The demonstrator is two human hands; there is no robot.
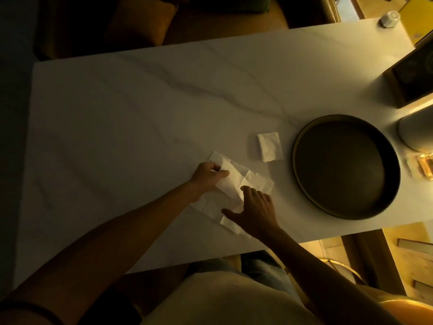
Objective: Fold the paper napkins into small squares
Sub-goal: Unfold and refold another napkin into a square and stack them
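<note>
Judging by how things lay, you had finished one napkin and were partway into the next. A folded square (270,146) sat alone on the tabletop (140,102), just left of the round dark tray (346,167) and a little farther out than your hands. The open napkin (234,181) lay near the front edge, spread in creased panels and far from a small square. Your left hand (207,175) pinched its far-left portion between thumb and curled fingers, with a flap raised off the surface. Your right hand (254,211) lay spread and flat, fingers splayed, pressing down the napkin's near-right part without gripping it. Most of the folding on this sheet was probably left: at least two more halvings. I could not tell whether more than one sheet lay there. The tray held nothing, so no squares had been placed in it.
</note>
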